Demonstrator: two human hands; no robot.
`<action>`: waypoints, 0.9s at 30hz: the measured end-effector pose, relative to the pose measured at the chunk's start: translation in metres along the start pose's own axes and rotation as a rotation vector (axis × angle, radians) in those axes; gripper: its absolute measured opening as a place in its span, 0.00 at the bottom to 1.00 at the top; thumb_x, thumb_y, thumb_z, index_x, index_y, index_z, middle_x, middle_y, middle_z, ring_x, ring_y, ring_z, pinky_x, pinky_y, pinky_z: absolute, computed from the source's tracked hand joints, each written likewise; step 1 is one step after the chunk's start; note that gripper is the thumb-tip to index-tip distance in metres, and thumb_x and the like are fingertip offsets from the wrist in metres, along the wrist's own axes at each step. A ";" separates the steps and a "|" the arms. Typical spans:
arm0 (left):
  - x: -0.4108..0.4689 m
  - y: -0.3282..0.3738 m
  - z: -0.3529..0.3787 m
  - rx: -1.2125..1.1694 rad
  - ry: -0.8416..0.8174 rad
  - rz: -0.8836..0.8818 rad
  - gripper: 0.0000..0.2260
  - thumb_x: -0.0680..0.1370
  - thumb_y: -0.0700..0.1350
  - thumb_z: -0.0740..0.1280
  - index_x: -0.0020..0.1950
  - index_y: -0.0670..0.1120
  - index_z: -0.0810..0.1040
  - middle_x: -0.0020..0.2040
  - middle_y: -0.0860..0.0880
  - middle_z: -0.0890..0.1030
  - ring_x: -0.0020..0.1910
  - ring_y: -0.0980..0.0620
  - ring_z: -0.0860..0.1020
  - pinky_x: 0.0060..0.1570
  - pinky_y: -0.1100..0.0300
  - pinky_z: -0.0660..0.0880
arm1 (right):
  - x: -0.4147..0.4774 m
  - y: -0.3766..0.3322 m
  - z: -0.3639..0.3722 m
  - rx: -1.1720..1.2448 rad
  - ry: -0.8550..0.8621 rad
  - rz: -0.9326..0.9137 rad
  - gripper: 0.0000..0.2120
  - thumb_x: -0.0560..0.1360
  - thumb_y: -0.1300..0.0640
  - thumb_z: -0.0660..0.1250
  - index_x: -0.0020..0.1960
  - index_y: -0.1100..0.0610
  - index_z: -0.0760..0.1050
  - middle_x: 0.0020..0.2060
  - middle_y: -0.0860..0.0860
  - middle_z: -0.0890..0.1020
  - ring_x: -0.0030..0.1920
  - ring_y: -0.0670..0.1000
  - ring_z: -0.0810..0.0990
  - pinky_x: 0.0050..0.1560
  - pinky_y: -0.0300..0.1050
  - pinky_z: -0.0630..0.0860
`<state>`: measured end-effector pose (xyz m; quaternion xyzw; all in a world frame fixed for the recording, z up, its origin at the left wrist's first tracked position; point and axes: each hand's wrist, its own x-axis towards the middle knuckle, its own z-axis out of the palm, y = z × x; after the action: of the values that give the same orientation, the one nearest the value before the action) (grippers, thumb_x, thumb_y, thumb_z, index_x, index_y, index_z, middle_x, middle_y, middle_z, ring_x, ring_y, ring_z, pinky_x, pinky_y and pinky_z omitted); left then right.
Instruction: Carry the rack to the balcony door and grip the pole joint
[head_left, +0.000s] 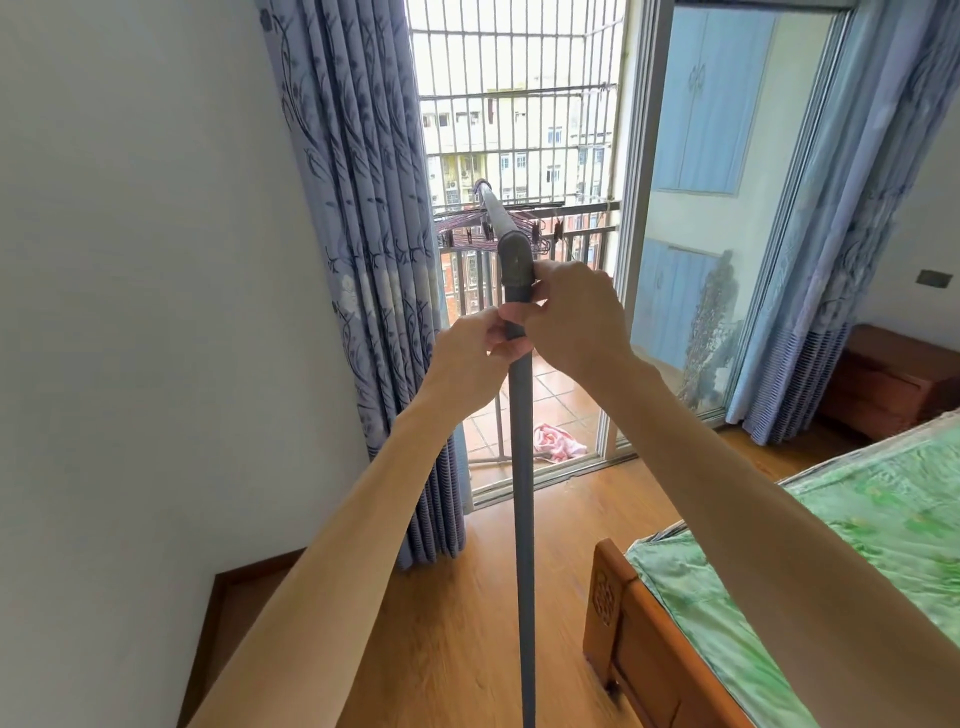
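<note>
There is one long grey metal pole, and it stands nearly upright in the middle of the view, rising from the bottom edge up to a dark grey joint piece; from this joint a second, lighter silver tube goes away towards the balcony. Two bare hands are on the pole, both just under the joint. The left hand grips the pole from its left side, with the fingers curled around it, and the right hand holds it from the right side, a little higher, its thumb lying across the front of the pole. The two hands touch each other there. Behind the silver tube hangs a bunch of purple wire hangers on the balcony railing; I cannot count them, the view is too small. There are two blue flowered curtains, one at each side of the glass door. One pink cloth lies on the balcony tiles near the door track. One wooden bed with a green cover is at the lower right corner.
</note>
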<state>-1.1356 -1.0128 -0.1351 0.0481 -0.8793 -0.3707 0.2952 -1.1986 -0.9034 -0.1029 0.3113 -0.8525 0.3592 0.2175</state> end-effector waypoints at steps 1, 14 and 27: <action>0.004 -0.001 0.001 0.001 0.001 -0.003 0.12 0.76 0.39 0.68 0.59 0.45 0.81 0.48 0.48 0.85 0.52 0.50 0.81 0.61 0.54 0.73 | 0.003 0.001 0.002 -0.008 0.000 0.002 0.09 0.72 0.50 0.72 0.50 0.53 0.80 0.46 0.50 0.85 0.44 0.52 0.79 0.43 0.41 0.69; 0.060 -0.029 0.029 0.076 0.087 0.015 0.13 0.79 0.37 0.64 0.62 0.45 0.78 0.51 0.47 0.84 0.52 0.47 0.80 0.51 0.62 0.71 | 0.059 0.019 0.032 -0.019 -0.017 0.055 0.08 0.72 0.53 0.71 0.49 0.53 0.80 0.46 0.51 0.84 0.49 0.55 0.81 0.46 0.44 0.76; 0.126 -0.044 0.045 0.209 0.123 0.072 0.14 0.78 0.33 0.61 0.60 0.43 0.78 0.46 0.47 0.78 0.51 0.45 0.77 0.51 0.59 0.71 | 0.116 0.039 0.044 0.016 0.011 0.081 0.07 0.71 0.55 0.71 0.48 0.51 0.80 0.43 0.49 0.84 0.47 0.53 0.82 0.46 0.45 0.77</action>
<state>-1.2698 -1.0548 -0.1289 0.0697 -0.8945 -0.2627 0.3551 -1.3149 -0.9585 -0.0810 0.2762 -0.8603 0.3764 0.2047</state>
